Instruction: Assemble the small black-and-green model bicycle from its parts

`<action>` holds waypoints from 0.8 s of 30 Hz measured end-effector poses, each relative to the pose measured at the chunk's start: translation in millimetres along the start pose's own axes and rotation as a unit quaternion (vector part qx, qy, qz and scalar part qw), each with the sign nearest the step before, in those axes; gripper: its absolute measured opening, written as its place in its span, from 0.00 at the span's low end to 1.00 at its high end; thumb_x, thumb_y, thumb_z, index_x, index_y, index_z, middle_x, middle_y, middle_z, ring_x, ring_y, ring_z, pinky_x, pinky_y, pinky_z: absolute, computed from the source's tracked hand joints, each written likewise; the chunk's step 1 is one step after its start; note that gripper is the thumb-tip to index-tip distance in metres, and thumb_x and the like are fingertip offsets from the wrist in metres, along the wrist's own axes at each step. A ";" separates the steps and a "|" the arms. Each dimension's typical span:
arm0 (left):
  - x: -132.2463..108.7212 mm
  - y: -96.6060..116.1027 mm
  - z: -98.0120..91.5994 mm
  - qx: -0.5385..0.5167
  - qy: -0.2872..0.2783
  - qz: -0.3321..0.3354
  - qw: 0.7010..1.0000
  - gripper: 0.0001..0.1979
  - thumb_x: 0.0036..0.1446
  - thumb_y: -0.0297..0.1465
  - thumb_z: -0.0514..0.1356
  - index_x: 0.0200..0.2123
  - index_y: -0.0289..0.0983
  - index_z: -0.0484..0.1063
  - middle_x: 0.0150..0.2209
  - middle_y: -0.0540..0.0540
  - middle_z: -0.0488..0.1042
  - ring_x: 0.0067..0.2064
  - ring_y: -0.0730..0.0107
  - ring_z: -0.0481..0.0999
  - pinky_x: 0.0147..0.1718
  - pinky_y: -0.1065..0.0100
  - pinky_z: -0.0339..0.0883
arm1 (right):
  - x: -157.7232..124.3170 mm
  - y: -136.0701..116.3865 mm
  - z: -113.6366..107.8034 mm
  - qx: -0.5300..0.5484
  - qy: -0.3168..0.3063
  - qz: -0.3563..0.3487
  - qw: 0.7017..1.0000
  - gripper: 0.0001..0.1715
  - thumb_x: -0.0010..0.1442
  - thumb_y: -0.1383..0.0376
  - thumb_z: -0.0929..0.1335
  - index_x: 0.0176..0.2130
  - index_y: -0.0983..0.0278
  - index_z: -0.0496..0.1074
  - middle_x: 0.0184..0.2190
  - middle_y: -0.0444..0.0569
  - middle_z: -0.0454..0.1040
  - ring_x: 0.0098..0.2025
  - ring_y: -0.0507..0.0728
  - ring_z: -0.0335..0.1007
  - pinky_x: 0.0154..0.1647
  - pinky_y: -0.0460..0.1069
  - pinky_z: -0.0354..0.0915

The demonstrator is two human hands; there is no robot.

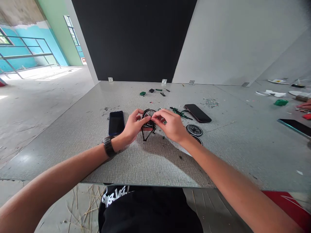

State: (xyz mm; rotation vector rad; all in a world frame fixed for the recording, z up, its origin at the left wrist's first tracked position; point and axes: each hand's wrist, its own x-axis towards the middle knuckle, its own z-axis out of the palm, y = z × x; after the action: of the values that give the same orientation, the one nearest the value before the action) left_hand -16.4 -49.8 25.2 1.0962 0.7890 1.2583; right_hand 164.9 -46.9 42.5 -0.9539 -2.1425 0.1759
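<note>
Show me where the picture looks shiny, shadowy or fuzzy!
In the head view, a pale glare spot shines at the table's left corner; in the head view, a dark shadow spreads below the spoked wheel; in the head view, sunlight whitens part of the floor; in the head view, the right edge looks fuzzy.

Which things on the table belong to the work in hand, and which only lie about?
In the work:
held wheel
black frame
probably loose wheels and green part

Seemingly lying about:
left phone
middle phone
far-right phone
</note>
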 end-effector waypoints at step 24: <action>2.8 -3.3 -3.0 0.017 0.035 -0.077 0.996 0.10 0.56 0.28 0.67 0.33 0.37 0.67 0.30 0.50 0.68 0.31 0.74 0.71 0.30 0.66 0.79 | 3.2 10.0 13.1 0.105 -0.032 0.104 0.988 0.10 0.65 0.59 0.67 0.35 0.62 0.74 0.32 0.47 0.79 0.33 0.54 0.72 0.37 0.51 0.68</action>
State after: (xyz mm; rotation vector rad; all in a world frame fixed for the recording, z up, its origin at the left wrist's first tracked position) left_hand -17.6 -46.3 21.4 1.0029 0.9344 1.1614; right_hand 160.2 -35.4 31.2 -1.0567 -2.0304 0.5311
